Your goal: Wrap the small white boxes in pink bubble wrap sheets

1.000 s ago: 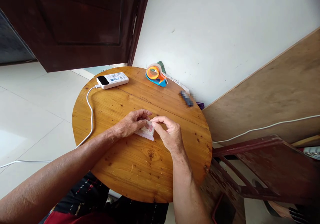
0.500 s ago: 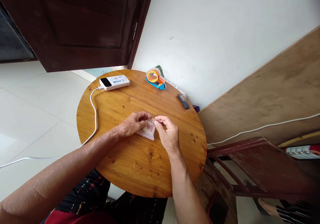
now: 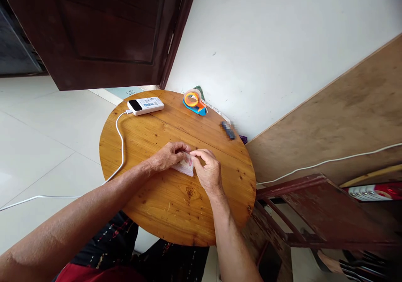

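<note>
Pinching the packet (image 3: 186, 168) over the worktop (image 3: 163, 206), in the closed grip of left hand (image 3: 168, 156) and right hand (image 3: 208, 171). Showing red print, too small to read; likewise blue lettering on the device (image 3: 146, 105).

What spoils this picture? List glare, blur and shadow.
Head view: glare whitens the pale glossy floor tiles at far left; the dark slim object is partly pixelated; red print on the small translucent packet is unreadable; the lower right corner is dim.

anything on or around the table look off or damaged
Nothing looks spilled. The dark object at the far right of the round table is partly pixelated, so its condition can't be told. The white wall has a few small marks.
</note>
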Action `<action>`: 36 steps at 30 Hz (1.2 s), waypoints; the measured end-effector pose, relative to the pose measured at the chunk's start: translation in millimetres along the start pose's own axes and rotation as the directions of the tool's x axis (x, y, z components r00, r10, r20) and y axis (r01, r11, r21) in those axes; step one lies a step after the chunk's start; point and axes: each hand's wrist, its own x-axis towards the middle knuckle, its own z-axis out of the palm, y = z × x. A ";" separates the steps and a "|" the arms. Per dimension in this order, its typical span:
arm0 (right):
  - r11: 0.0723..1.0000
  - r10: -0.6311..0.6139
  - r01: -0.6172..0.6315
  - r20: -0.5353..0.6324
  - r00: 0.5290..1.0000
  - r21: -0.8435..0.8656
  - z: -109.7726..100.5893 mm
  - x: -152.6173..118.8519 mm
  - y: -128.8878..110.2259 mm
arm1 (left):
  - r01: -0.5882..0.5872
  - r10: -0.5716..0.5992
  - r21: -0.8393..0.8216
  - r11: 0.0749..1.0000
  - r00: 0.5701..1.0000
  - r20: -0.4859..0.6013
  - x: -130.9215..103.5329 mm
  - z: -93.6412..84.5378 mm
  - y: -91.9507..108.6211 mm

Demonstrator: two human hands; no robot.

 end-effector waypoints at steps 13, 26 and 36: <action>0.956 -0.214 0.225 0.075 0.974 -0.188 -9.2 -17.1 -10.3 | 0.044 -0.045 -0.033 0.998 0.998 -0.037 0.5 0.5 -3.6; 0.917 -0.188 0.213 0.106 0.976 -0.337 -4.1 -40.5 -15.4 | 0.022 -0.017 0.067 0.998 0.998 -0.061 -4.8 1.6 1.4; 0.955 -0.176 0.141 -0.117 0.977 -0.263 -4.4 -44.4 -11.1 | 0.015 0.005 0.149 0.989 0.992 -0.130 -5.3 4.2 -2.3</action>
